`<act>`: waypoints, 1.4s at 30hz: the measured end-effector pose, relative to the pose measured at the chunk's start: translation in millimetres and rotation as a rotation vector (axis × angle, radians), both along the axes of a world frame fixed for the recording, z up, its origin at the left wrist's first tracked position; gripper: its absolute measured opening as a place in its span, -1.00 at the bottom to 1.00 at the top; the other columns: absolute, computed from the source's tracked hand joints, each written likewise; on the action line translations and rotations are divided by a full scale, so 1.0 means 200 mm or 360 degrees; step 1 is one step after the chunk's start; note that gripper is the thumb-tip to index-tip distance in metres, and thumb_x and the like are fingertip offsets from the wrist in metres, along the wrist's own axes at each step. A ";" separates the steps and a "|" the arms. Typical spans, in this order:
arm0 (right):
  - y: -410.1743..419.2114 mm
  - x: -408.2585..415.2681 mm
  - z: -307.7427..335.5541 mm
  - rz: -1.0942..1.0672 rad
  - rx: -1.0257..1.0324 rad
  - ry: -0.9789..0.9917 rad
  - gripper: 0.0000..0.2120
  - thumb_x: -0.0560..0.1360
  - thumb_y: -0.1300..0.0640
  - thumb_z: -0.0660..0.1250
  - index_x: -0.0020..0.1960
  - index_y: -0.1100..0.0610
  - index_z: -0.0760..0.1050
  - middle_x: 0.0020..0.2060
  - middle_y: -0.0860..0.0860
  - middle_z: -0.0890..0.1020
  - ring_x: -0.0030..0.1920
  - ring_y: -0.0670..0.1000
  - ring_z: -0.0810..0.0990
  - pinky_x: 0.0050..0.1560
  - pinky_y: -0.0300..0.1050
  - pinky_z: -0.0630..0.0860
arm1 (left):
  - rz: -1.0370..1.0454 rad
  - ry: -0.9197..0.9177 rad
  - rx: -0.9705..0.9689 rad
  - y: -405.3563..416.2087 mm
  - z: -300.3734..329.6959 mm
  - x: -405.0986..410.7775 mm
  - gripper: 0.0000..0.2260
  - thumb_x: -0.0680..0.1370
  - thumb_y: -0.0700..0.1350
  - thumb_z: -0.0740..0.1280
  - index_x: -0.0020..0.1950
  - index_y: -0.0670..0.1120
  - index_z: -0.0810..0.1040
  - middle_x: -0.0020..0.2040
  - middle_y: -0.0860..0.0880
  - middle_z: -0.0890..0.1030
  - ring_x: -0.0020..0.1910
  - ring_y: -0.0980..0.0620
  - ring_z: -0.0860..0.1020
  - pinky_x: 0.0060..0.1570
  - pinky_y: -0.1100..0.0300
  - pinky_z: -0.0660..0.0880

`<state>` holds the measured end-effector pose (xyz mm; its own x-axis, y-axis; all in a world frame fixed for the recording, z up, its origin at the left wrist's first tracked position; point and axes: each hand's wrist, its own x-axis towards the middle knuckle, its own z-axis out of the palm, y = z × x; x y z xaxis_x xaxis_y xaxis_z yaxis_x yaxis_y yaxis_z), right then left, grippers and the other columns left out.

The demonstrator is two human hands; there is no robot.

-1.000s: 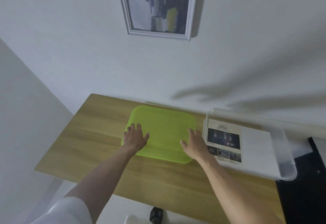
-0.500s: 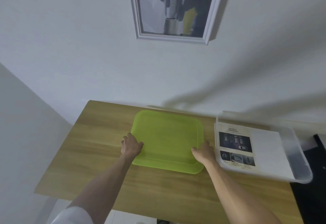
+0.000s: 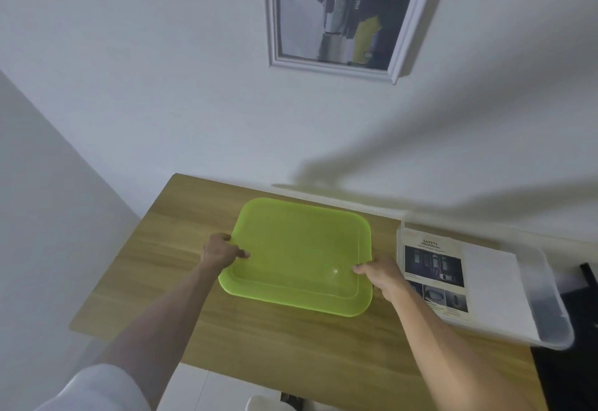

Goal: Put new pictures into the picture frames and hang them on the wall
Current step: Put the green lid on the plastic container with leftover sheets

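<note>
- While both hands grip the green tray (image 3: 301,255) on the wooden table (image 3: 152,268), the step in hand looks like preparation: clearing or placing the tray before any frame is touched.
- Left hand (image 3: 221,252) is closed over the tray's left rim, thumb on top; right hand (image 3: 382,276) pinches the right rim near the front corner.
- One picture frame (image 3: 336,15) shows, hanging on the wall (image 3: 161,70) above the table with a picture inside; its top is cut off by the view.
- New pictures lie in one clear bin (image 3: 547,310) just right of the tray: a printed sheet (image 3: 433,268) on top, white paper beside it. How many sheets are stacked I cannot tell.
- Count: two hands, one tray, one bin, one frame, one table.
- Next move, as I judge it, calls for setting the tray flat and letting go, then reaching up to lift the frame off the wall with both hands, keeping it level so it does not slip.
</note>
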<state>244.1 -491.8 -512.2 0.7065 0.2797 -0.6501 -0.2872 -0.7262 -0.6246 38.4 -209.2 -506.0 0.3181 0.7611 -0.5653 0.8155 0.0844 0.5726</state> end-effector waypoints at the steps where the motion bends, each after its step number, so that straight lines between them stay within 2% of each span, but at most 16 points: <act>1: -0.02 0.01 0.01 -0.0002 0.0034 -0.0022 -0.58 0.42 0.22 0.53 0.23 0.27 0.55 0.18 0.11 0.64 0.17 0.16 0.61 0.20 0.02 0.54 | -0.0014 -0.0018 0.0000 -0.02 0.01 0.00 -0.22 0.29 -0.11 0.63 0.44 -0.20 0.41 0.35 -0.20 0.52 0.36 -0.22 0.44 0.31 -0.08 0.41; 3: -0.08 0.03 0.05 -0.0024 0.0110 -0.0068 -0.65 0.41 0.27 0.53 0.17 0.25 0.59 0.10 0.11 0.68 0.09 0.14 0.65 0.20 0.06 0.56 | -0.0046 -0.0043 -0.0007 -0.07 0.04 0.02 -0.23 0.30 -0.09 0.62 0.44 -0.21 0.42 0.35 -0.20 0.52 0.35 -0.21 0.45 0.31 -0.06 0.41; 5: -0.16 0.08 0.10 -0.0047 0.0158 -0.0140 -0.70 0.41 0.29 0.53 0.12 0.25 0.59 0.01 0.10 0.68 0.03 0.12 0.66 0.15 0.00 0.57 | -0.0090 -0.0063 -0.0005 -0.14 0.08 0.06 -0.25 0.31 -0.07 0.61 0.43 -0.20 0.44 0.34 -0.19 0.53 0.34 -0.20 0.46 0.30 -0.04 0.42; 9: -0.41 0.20 0.16 -0.0047 0.0099 -0.0302 -0.86 0.40 0.25 0.52 -0.04 0.18 0.67 -0.07 0.08 0.72 -0.09 0.08 0.68 0.02 -0.02 0.60 | -0.0192 -0.0137 -0.0006 -0.35 0.14 0.20 -0.40 0.29 -0.06 0.61 0.29 -0.17 0.58 0.20 -0.13 0.63 0.18 -0.14 0.54 0.10 0.06 0.47; 12: -0.66 0.31 0.20 -0.0108 0.0052 -0.0370 -0.87 0.36 0.21 0.54 -0.10 0.10 0.68 -0.13 0.03 0.73 -0.11 0.09 0.70 0.05 0.08 0.63 | -0.0270 -0.0214 -0.0007 -0.58 0.18 0.35 -0.50 0.32 -0.10 0.60 0.21 -0.20 0.62 0.04 -0.10 0.64 0.04 -0.06 0.56 -0.02 0.16 0.42; 14: -0.85 0.39 0.23 -0.0164 0.0024 -0.0398 -0.86 0.34 0.20 0.56 -0.16 0.05 0.64 -0.14 0.04 0.72 -0.11 0.10 0.70 0.06 0.10 0.63 | -0.0321 -0.0231 -0.0017 -0.74 0.20 0.46 -0.47 0.30 -0.08 0.61 0.22 -0.20 0.61 0.05 -0.11 0.65 -0.01 -0.03 0.55 -0.03 0.16 0.43; 16: -1.03 0.47 0.25 -0.0227 -0.0003 -0.0397 -0.85 0.33 0.21 0.56 -0.19 0.06 0.62 -0.16 0.05 0.73 -0.14 0.11 0.71 0.05 0.12 0.63 | -0.0363 -0.0247 -0.0024 -0.90 0.22 0.57 -0.44 0.28 -0.06 0.63 0.21 -0.21 0.61 0.08 -0.13 0.66 0.05 -0.07 0.58 0.02 0.11 0.49; 19: -1.29 0.59 0.26 -0.0340 -0.0027 -0.0348 -0.86 0.33 0.24 0.57 -0.16 0.16 0.63 -0.16 0.10 0.72 -0.15 0.12 0.70 0.05 0.12 0.63 | -0.0424 -0.0253 -0.0020 -1.14 0.23 0.74 -0.40 0.27 -0.05 0.63 0.24 -0.23 0.59 0.14 -0.15 0.65 0.13 -0.12 0.59 0.06 0.10 0.51; 23: -1.54 0.76 0.25 -0.0395 -0.0055 -0.0327 -0.73 0.33 0.25 0.56 0.00 0.27 0.65 -0.11 0.16 0.70 -0.11 0.17 0.69 0.07 0.16 0.62 | -0.0457 -0.0193 0.0008 -1.43 0.23 0.91 -0.29 0.30 -0.01 0.61 0.36 -0.24 0.47 0.26 -0.16 0.58 0.25 -0.14 0.53 0.07 0.11 0.44; 27: -1.66 0.88 0.23 -0.0440 -0.0047 -0.0302 -0.75 0.33 0.30 0.56 -0.01 0.29 0.66 -0.11 0.19 0.69 -0.09 0.20 0.69 0.09 0.19 0.61 | -0.0471 -0.0100 0.0086 -1.60 0.21 1.02 -0.32 0.35 0.03 0.58 0.36 -0.23 0.46 0.27 -0.17 0.56 0.25 -0.16 0.51 0.00 0.12 0.42; 31: -1.71 0.97 0.15 -0.0380 -0.0098 -0.0324 -0.73 0.30 0.23 0.58 -0.03 0.27 0.67 -0.11 0.18 0.71 -0.11 0.19 0.69 0.05 0.18 0.63 | -0.0460 -0.0015 0.0142 -1.69 0.21 1.10 -0.40 0.40 0.00 0.55 0.33 -0.25 0.48 0.25 -0.18 0.56 0.24 -0.17 0.52 -0.05 0.11 0.40; 34: -1.69 0.99 0.15 -0.0281 -0.0149 -0.0375 -0.75 0.35 0.18 0.57 -0.02 0.25 0.65 -0.11 0.15 0.70 -0.08 0.18 0.68 0.05 0.09 0.62 | -0.0424 0.0004 0.0180 -1.72 0.21 1.14 -0.43 0.40 -0.02 0.55 0.31 -0.24 0.49 0.22 -0.18 0.57 0.20 -0.17 0.53 -0.08 0.11 0.41; 37: -1.68 1.02 0.15 -0.0190 -0.0247 -0.0406 -0.79 0.41 0.14 0.54 -0.04 0.22 0.60 -0.16 0.13 0.63 -0.12 0.14 0.63 -0.04 -0.03 0.58 | -0.0401 0.0059 0.0203 -1.73 0.22 1.17 -0.51 0.39 -0.02 0.56 0.19 -0.24 0.54 0.17 -0.18 0.58 0.09 -0.17 0.54 -0.14 0.10 0.39; 39: -1.68 1.04 0.15 -0.0126 -0.0303 -0.0405 -0.77 0.41 0.11 0.53 -0.05 0.23 0.59 -0.18 0.12 0.62 -0.17 0.12 0.59 -0.18 -0.09 0.53 | -0.0367 0.0091 0.0214 -1.73 0.22 1.18 -0.56 0.36 -0.01 0.58 0.08 -0.23 0.55 0.13 -0.19 0.58 0.02 -0.15 0.53 -0.16 0.08 0.40; 42: -1.66 1.06 0.14 -0.0049 -0.0357 -0.0394 -0.74 0.42 0.09 0.52 -0.05 0.26 0.59 -0.19 0.10 0.63 -0.23 0.09 0.56 -0.40 -0.19 0.38 | -0.0306 0.0115 0.0201 -1.73 0.22 1.21 -0.56 0.35 -0.03 0.60 0.08 -0.21 0.54 0.12 -0.19 0.58 0.10 -0.17 0.53 -0.12 0.07 0.43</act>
<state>456.0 -824.6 -483.7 0.8567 0.1252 -0.5004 -0.1705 -0.8469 -0.5037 279.8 -554.9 -461.2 0.4261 0.7565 -0.4961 0.8490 -0.1449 0.5082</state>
